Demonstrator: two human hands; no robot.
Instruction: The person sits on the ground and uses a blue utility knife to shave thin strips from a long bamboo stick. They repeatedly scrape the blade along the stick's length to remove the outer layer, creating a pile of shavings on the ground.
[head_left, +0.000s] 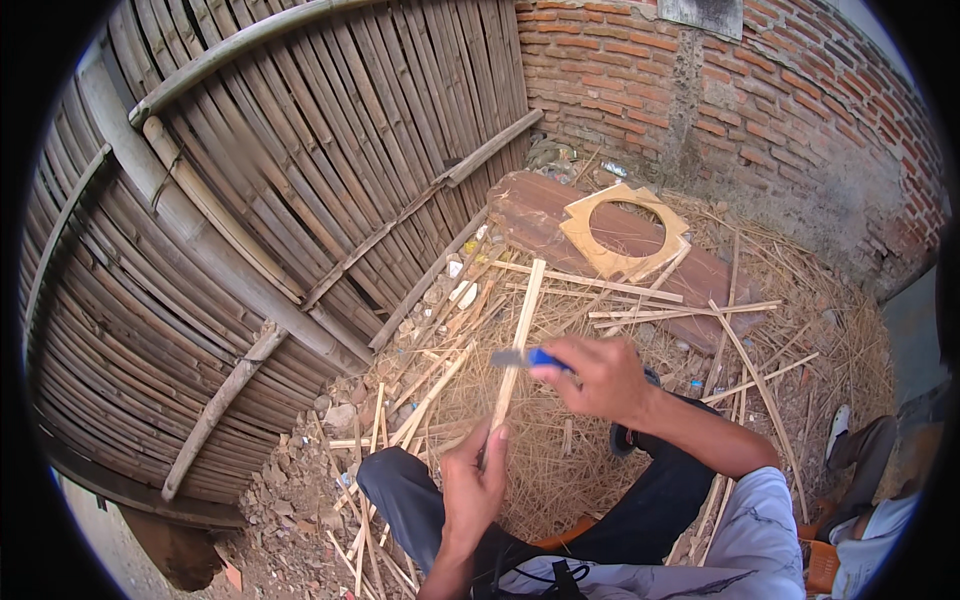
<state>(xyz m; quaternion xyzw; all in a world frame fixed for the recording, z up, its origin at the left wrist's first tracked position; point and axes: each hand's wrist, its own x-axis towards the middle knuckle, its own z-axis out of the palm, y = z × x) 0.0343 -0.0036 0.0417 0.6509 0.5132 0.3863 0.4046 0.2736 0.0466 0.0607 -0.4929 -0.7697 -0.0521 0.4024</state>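
Observation:
My left hand (474, 480) is closed around the lower end of a pale bamboo strip (524, 325), which slants up and away from me. My right hand (603, 378) grips a blue-handled knife (541, 358). Its grey blade, a little blurred, crosses the strip about midway along, above my left hand. Whether the edge bites into the strip cannot be made out. Below both hands, between my bent knees, lies a bed of thin shavings (545, 480).
Loose bamboo strips (430, 395) litter the ground around me. Beyond lies a brown board (530, 215) bearing a pale panel with a round hole (577, 232). A bamboo wall (330, 150) rises left, a brick wall (610, 65) behind. Another person's leg (862, 450) shows at right.

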